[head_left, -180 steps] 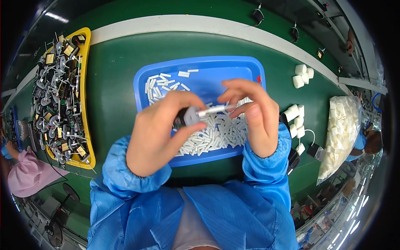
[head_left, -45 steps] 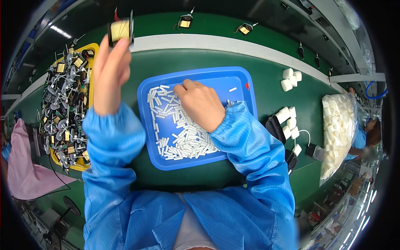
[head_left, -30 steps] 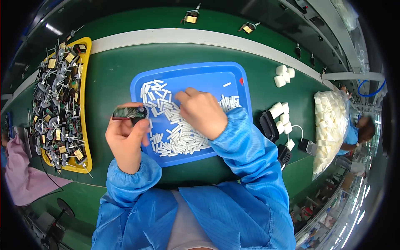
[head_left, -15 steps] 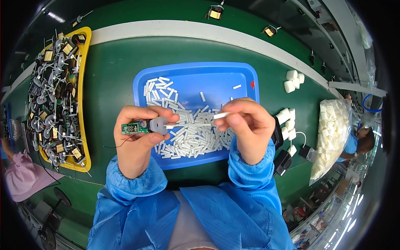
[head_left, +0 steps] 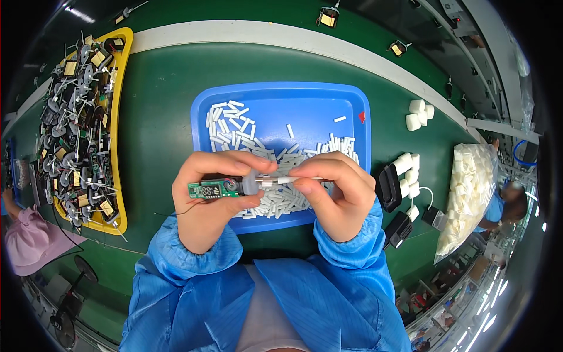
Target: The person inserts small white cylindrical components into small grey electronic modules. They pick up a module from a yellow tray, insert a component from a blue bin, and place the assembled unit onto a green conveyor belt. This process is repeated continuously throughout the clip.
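My left hand (head_left: 201, 224) grips a small motor assembly (head_left: 212, 189) with a green circuit board, a grey round collar (head_left: 250, 182) and thin metal shafts pointing right. A fine dark wire trails from it toward the left. Between the thumb and fingers of my right hand (head_left: 343, 196) is a short white tube (head_left: 286, 180). The tube lies around a shaft, which shows beyond its right end. Both hands are over a blue tray (head_left: 275, 89) holding many loose white tubes (head_left: 234, 126).
At left, a yellow bin (head_left: 120, 94) is heaped with similar assemblies. On the right are white foam-like cylinders (head_left: 417, 114), a black adapter (head_left: 399, 229) and a clear bag of white pieces (head_left: 466, 196). A pink-sleeved person (head_left: 38, 237) is at far left.
My right hand has brought the white tube left onto the shaft; before, it was held tilted, apart from the collar. The left hand and its assembly have shifted right.
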Demonstrator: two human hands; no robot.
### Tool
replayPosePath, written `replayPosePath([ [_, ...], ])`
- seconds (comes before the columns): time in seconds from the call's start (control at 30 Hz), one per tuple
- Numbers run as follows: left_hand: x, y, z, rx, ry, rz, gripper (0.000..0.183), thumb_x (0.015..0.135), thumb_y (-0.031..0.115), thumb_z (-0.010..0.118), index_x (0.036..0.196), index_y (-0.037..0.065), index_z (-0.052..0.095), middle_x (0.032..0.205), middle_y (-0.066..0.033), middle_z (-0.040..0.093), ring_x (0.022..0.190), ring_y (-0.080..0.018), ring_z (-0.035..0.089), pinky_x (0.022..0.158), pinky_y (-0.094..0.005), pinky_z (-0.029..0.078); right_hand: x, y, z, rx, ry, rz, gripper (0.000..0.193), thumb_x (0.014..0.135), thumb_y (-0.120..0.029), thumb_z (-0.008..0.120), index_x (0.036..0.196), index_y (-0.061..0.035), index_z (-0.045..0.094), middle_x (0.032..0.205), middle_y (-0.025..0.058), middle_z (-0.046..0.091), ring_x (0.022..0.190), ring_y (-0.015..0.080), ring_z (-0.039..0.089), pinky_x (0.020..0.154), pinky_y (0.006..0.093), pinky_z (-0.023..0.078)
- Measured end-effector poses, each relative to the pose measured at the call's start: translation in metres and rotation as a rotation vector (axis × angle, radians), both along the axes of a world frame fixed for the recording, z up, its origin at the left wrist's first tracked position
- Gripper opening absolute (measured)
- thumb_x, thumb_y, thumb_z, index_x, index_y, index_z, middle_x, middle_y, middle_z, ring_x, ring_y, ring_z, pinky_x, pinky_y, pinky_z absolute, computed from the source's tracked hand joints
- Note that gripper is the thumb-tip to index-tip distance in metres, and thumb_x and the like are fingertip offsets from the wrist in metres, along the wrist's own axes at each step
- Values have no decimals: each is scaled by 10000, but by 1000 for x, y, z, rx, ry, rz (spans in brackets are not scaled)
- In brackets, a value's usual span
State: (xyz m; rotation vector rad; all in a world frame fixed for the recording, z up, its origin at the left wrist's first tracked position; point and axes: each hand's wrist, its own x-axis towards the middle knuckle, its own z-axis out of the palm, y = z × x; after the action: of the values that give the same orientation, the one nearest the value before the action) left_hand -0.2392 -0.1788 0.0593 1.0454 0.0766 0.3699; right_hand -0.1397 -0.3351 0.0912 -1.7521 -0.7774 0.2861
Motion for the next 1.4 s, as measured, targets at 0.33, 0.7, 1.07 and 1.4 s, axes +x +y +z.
replayPosePath([
  [0.33, 5, -4, 8, 256, -27, -40, 358, 713, -102, 690, 1001, -9, 499, 1044, -230, 600, 1019, -342, 606, 834, -384, 540, 3, 0, 1, -11, -20, 78, 97, 757, -32, 710, 801, -16, 626, 693, 67, 609, 599, 172, 592, 529, 270, 466],
  [0.7, 133, 50, -11, 673, 90, 275, 380, 671, 68, 794, 1008, 43, 620, 941, -88, 638, 825, -163, 609, 683, -272, 530, 25, -24, -15, 174, 273, -213, 324, 921, -194, 524, 1163, 21, 536, 962, 122, 628, 796, 130, 559, 628, 249, 467],
  [1.07, 272, 159, -93, 1662, 460, 625, 290, 833, 368, 604, 938, 116, 700, 1024, -153, 621, 950, -348, 587, 839, -415, 479, 23, -21, -33, -73, 346, -200, 156, 909, -95, 550, 971, 18, 637, 852, 94, 656, 749, 140, 625, 657, 253, 489],
  [1.4, 197, 262, -62, 2000, 785, 495, 247, 803, 192, 628, 1047, 165, 657, 1014, -138, 588, 971, -315, 587, 849, -409, 475, 27, -18, -25, -249, 40, -104, 113, 855, -88, 601, 929, -23, 656, 836, 106, 652, 680, 204, 640, 586, 286, 492],
])
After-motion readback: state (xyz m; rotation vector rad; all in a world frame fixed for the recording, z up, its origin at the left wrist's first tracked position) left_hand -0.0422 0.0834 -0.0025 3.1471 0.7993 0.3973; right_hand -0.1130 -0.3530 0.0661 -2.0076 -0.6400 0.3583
